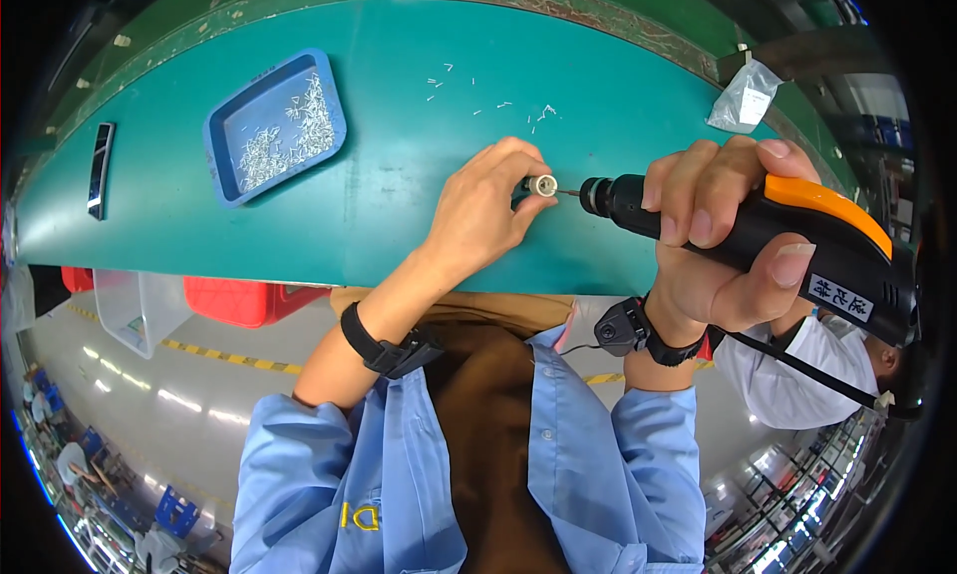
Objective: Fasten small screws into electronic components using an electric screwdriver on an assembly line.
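Note:
Between the thumb and fingers of my left hand (488, 200) sits a small round, hollow metal part (543, 185), its open end facing right. My right hand (723, 205) is wrapped round a black electric screwdriver (638, 207) with an orange lever (827, 210). The thin bit (569, 192) points left at the round part, its tip close to it; whether they touch I cannot tell. A blue tray (227, 136) of many small silvery pins or screws (314, 116) lies to the left. Several loose pins (548, 112) are scattered beyond my left hand.
On the green table (399, 96), a dark phone-like slab (100, 170) lies at the far left. A clear plastic bag (745, 94) rests at the back right. Red (229, 297) and clear bins (135, 310) stand below the near edge. Another person in white (788, 375) is at the right.

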The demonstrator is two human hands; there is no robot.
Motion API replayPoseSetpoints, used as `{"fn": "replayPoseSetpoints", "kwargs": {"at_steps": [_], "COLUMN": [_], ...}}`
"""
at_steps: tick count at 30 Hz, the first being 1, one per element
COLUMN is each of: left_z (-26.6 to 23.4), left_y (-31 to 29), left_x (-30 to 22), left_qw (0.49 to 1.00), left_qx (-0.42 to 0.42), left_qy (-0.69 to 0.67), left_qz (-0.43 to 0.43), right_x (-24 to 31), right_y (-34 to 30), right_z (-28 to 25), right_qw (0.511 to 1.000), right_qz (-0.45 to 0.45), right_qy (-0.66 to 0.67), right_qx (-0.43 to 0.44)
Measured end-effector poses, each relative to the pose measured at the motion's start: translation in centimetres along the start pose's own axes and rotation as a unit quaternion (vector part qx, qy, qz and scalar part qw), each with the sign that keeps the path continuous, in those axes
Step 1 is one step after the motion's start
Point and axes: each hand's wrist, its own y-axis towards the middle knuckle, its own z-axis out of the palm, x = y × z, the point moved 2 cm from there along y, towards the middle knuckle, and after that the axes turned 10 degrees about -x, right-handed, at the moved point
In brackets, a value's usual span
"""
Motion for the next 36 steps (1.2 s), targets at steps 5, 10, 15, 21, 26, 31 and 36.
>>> {"fn": "replayPoseSetpoints", "kwargs": {"at_steps": [5,10,15,21,26,31,36], "left_z": [0.1,0.1,0.1,0.2,0.2,0.3,0.0], "left_y": [-0.1,-0.1,-0.1,-0.1,-0.2,-0.2,0.1], "left_x": [-0.1,0.2,0.2,0.1,0.1,0.2,0.0], "left_qw": [1.000,1.000,1.000,1.000,1.000,1.000,0.999], "left_qx": [-0.001,-0.006,-0.006,-0.013,-0.014,-0.009,-0.017], "left_qy": [-0.005,-0.012,-0.012,-0.020,-0.022,-0.023,-0.028], "left_qz": [-0.012,-0.009,-0.015,-0.014,-0.013,-0.019,-0.023], "right_x": [-0.6,-1.2,-1.4,-1.5,-1.2,-1.6,-1.7], "right_y": [-0.3,-0.6,-1.0,-1.1,-1.1,-1.2,-1.1], "right_z": [0.0,0.5,0.6,0.7,1.3,1.2,1.5], "right_qw": [1.000,0.999,0.995,0.993,0.990,0.991,0.993], "right_qz": [0.012,0.037,0.058,0.061,0.082,0.083,0.087], "right_qy": [0.007,-0.020,-0.061,-0.074,-0.002,0.002,-0.059], "right_qx": [0.002,-0.019,-0.048,-0.070,-0.115,-0.101,-0.045]}}
